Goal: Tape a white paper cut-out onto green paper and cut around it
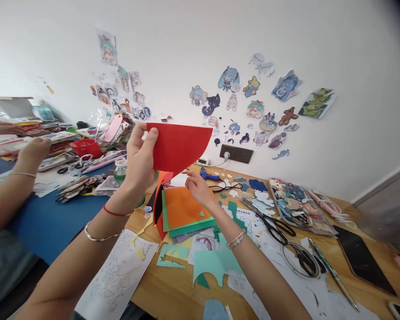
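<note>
My left hand [142,155] is closed on the upper left corner of a red sheet [180,144], felt or paper, holding it up above the desk; its right side is cut in a curve. My right hand [198,186] has its fingers apart, with the index finger stretched toward the sheet's lower tip; I cannot tell whether it touches. Beneath lies a stack of coloured sheets with an orange sheet [185,206] on top and green ones under it. Folded red and black sheets [159,206] stand at the stack's left side.
Mint green offcuts [213,264] and drawn-on paper [120,275] cover the desk front. To the right are scissors [276,229], a pen [335,275], a phone [363,258] and a tray of cutouts [298,206]. A blue glue gun [210,174] lies behind. Another person's arm [23,178] is at left.
</note>
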The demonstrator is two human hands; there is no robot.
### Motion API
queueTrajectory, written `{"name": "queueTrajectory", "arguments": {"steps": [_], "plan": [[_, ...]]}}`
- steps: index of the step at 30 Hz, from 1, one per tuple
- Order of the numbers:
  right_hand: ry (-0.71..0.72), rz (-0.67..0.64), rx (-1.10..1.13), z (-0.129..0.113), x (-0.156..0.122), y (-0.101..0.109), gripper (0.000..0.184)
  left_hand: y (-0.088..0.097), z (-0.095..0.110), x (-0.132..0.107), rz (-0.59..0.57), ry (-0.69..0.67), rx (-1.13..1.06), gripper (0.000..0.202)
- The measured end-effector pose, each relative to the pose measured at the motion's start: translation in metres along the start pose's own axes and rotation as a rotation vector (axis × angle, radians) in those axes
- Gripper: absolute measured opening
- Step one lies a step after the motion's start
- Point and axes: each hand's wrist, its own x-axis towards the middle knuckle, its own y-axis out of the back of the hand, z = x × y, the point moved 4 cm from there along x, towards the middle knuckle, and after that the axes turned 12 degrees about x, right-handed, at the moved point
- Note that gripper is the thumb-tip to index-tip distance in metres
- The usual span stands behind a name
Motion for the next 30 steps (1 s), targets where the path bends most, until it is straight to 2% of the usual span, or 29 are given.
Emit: {"name": "queueTrajectory", "arguments": {"steps": [6,8,10,13,16,18,21,23,25,27,28,29,30], "plan": [[-0.161,0.221,0.040,0.024,-0.034,0.061,0.024,-0.029,-0.038,-0.002,-0.080,-0.027,0.151,0.024],[-0.195,0.282,0.066,0.023,-0.051,0.079,0.027,-0.036,-0.047,-0.010,-0.097,-0.068,0.202,0.022],[-0.232,0.332,0.108,0.017,-0.070,0.093,0.028,-0.042,-0.051,-0.028,-0.130,-0.134,0.273,0.018],[-0.298,0.413,0.163,0.001,-0.102,0.115,0.024,-0.050,-0.043,-0.073,-0.250,-0.295,0.387,0.011],[-0.355,0.513,0.188,-0.017,-0.138,0.138,0.017,-0.061,-0.027,-0.123,-0.531,-0.570,0.408,0.010],[-0.393,0.592,0.171,-0.025,-0.164,0.154,0.015,-0.065,-0.013,-0.142,-0.683,-0.745,0.378,0.008],[-0.481,0.662,0.127,-0.035,-0.205,0.171,0.017,-0.067,0.008,-0.141,-0.727,-0.857,0.387,0.015],[-0.537,0.704,0.095,-0.042,-0.233,0.178,0.017,-0.069,0.021,-0.133,-0.689,-0.861,0.416,0.023],[-0.571,0.761,0.064,-0.053,-0.262,0.180,0.017,-0.074,0.028,-0.137,-0.709,-0.840,0.430,0.021],[-0.579,0.834,0.044,-0.065,-0.290,0.177,0.019,-0.080,0.027,-0.158,-0.778,-0.909,0.435,0.022],[-0.578,0.882,0.039,-0.071,-0.304,0.175,0.018,-0.081,0.025,-0.172,-0.731,-0.992,0.380,0.023],[-0.576,0.941,0.038,-0.076,-0.317,0.172,0.018,-0.082,0.020,-0.194,-0.813,-1.171,0.283,0.021],[-0.582,0.995,0.037,-0.080,-0.328,0.168,0.017,-0.082,0.011,-0.213,-0.939,-1.251,0.195,0.020]]}}
